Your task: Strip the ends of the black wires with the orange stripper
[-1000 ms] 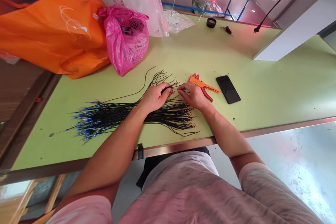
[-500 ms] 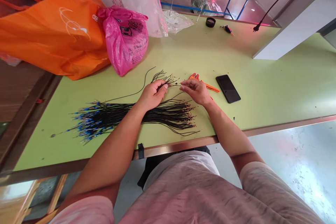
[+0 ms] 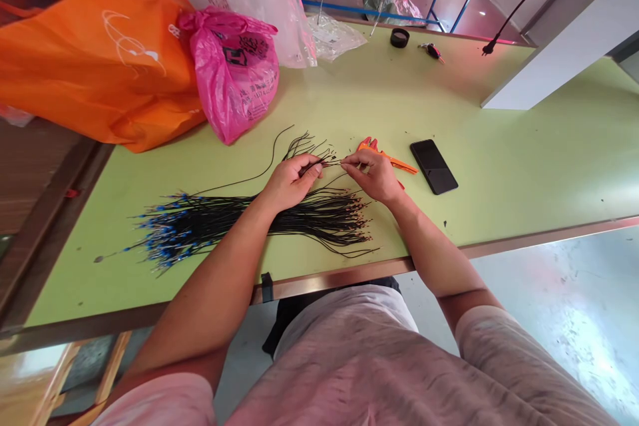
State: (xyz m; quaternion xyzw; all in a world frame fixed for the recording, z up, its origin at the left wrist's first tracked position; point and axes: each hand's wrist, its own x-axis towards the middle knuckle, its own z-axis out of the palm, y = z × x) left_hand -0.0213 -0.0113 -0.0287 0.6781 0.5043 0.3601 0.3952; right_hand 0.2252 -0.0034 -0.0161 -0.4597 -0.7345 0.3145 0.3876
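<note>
My left hand [image 3: 294, 180] is closed around a few thin black wires, whose ends poke out past the thumb and fingertips. Facing it, my right hand [image 3: 372, 173] pinches the tip of a thin wire between thumb and fingers. Under my left forearm lies a thick bundle of black wires [image 3: 234, 216], with blue pieces at the left ends and coppery tips at the right. More loose black wires [image 3: 299, 144] fan out behind my left hand. Orange wire strippers [image 3: 399, 164] rest on the table just behind my right hand, partly hidden by it.
A black phone [image 3: 434, 167] lies right of the strippers. An orange bag [image 3: 100, 60], a pink plastic bag [image 3: 237, 80] and a clear bag [image 3: 279, 6] crowd the back left. A black tape roll [image 3: 399, 38], keys [image 3: 432, 51] and a white post [image 3: 544, 53] are at the back.
The view has shifted very slightly. Both hands stay in nearly the same place; my right fingertips have closed a little more on the wire tip.
</note>
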